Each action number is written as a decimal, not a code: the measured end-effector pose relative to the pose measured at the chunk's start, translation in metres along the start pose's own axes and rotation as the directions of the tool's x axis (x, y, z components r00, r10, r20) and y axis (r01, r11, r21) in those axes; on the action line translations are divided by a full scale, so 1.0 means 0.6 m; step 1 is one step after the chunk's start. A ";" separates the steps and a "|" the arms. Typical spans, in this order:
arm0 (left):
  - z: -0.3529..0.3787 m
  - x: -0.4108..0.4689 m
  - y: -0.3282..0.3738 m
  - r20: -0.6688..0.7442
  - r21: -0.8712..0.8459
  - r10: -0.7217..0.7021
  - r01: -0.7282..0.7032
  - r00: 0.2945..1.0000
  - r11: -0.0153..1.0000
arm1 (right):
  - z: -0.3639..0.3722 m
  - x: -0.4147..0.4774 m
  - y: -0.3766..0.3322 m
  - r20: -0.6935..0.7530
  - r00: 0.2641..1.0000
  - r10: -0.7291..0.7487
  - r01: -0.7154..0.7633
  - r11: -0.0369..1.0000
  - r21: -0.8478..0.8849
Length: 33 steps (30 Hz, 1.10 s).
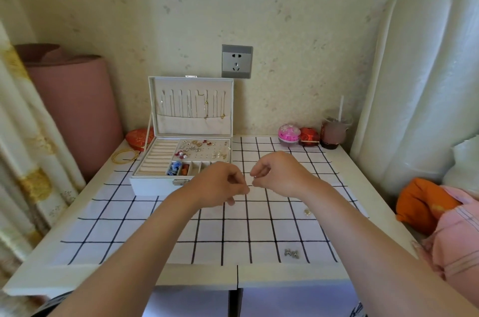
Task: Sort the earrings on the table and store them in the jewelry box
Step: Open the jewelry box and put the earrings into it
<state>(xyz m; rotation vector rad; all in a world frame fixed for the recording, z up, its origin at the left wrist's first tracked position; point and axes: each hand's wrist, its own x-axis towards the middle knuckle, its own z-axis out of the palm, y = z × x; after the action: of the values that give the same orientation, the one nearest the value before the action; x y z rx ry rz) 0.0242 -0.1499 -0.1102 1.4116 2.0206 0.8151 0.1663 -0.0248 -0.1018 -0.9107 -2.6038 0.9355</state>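
In the head view, a white table [51, 272] covered by a checked cloth [145, 228] is seen. The jewelry box [153, 187] is set open near the far left corner, its lid stood upright against the wall. Several stored earrings [197, 144] are already pinned to the perforated panel in the box's far right section, and the small compartments along its near edge are partly filled. Both hands are raised over the middle of the cloth, just beside the box's near right corner. The left hand [223, 184] and the right hand [274, 171] are each curled, with thumb and fingertips drawn together so that the two pinches meet. A tiny silvery earring [255, 176] is glimpsed at the right fingertips. It is too small for its form to be made out, and whether the left fingers grip the same piece or its backing cannot be told. Two items are left on the cloth: a gold earring [307, 212] towards the right edge and a silver pair [291, 253] near the front edge, well apart from the box. The step in hand is judged to be the readying of one earring for storage, and most of the sorting appears to be done. Next, the piece would need to be carried left to the panel and its post lined up with a free hole, which calls for a fine, steady pinch.
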 end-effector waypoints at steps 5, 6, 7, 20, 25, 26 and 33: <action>-0.029 0.001 -0.028 -0.144 -0.123 -0.004 -0.014 0.990 0.992 | 0.022 0.034 -0.031 -0.100 0.990 -0.101 0.103 0.994 0.022; -0.033 0.002 -0.032 -0.161 -0.147 -0.003 -0.020 0.987 0.989 | 0.026 0.041 -0.038 -0.121 0.987 -0.108 0.112 0.993 0.029; -0.036 0.003 -0.037 -0.181 -0.167 -0.005 -0.026 0.983 0.986 | 0.031 0.047 -0.045 -0.143 0.984 -0.110 0.116 0.993 0.038; -0.101 0.028 -0.084 -0.393 -0.287 0.004 -0.127 0.919 0.949 | 0.059 0.118 -0.110 -0.225 0.945 -0.239 0.267 0.958 0.107; -0.131 0.037 -0.097 -0.440 -0.388 -0.050 -0.140 0.896 0.911 | 0.063 0.149 -0.124 -0.255 0.946 -0.201 0.277 0.910 0.310; -0.138 0.040 -0.101 -0.463 -0.405 -0.075 -0.136 0.883 0.904 | 0.066 0.158 -0.122 -0.271 0.944 -0.188 0.266 0.920 0.287; -0.170 0.053 -0.125 -0.518 -0.472 -0.158 -0.127 0.840 0.873 | 0.097 0.216 -0.101 -0.241 0.954 -0.179 0.157 0.982 -0.107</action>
<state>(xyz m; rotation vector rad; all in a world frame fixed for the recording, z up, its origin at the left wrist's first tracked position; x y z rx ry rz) -0.1058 -0.1574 -0.0997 0.9220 1.9806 1.7434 0.0125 -0.0093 -0.1076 -0.7572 -2.4740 0.6240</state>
